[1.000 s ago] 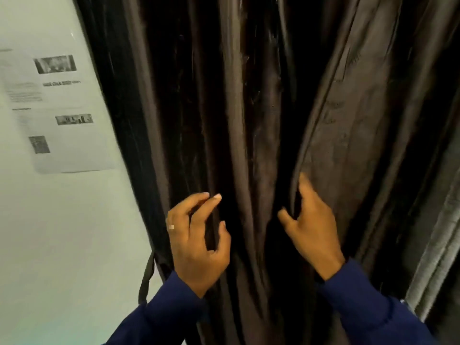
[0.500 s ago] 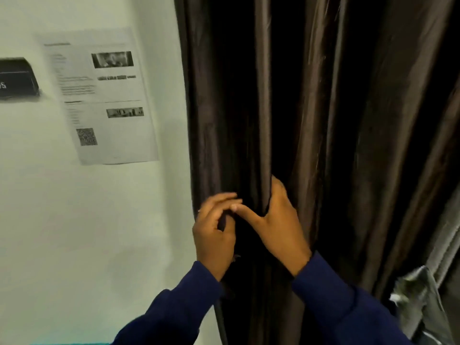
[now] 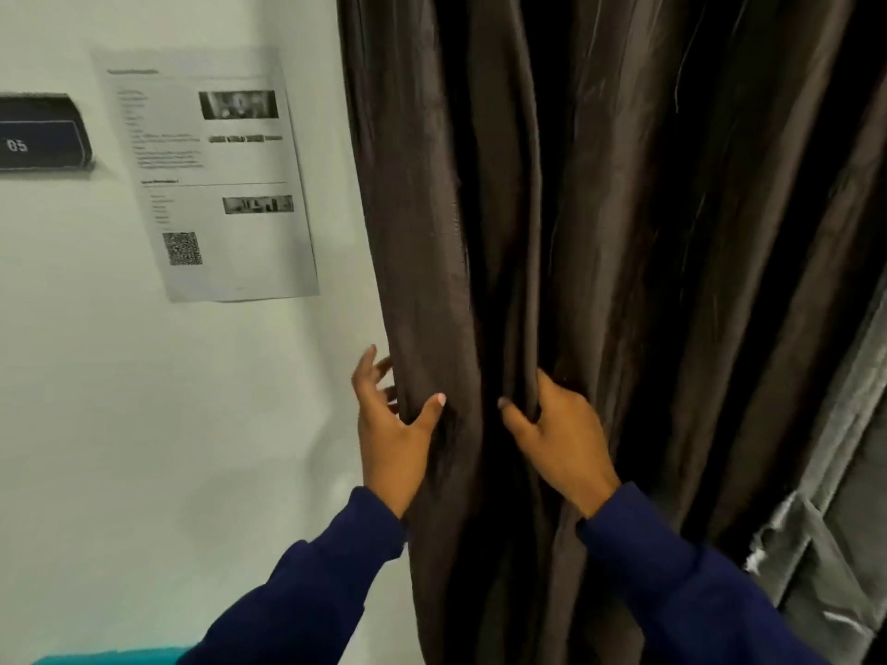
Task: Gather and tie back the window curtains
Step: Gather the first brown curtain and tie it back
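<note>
curtain (image 3: 624,232): hung 12 to 6 o'clock, mostly right of centre.
left hand (image 3: 391,439): 7 o'clock, curtain edge clasped.
right hand (image 3: 561,439): 5 o'clock, fold gripped.
step: gathering, judged underway.
next: folds to be bunched tighter before tying.

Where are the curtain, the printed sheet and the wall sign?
curtain (image 3: 417,208): head view, leftmost fold.
printed sheet (image 3: 254,261): head view, blank lower part.
wall sign (image 3: 43,136): head view, dark face.

On the pale wall (image 3: 120,400) a printed sheet (image 3: 206,175) hangs slightly askew, carrying two small greyscale photos, blurred lines of text (too soft to read) and a QR code (image 3: 182,248), with a dark plaque (image 3: 43,134) marked 05 just to its left and a teal strip (image 3: 110,657) at the bottom edge.
</note>
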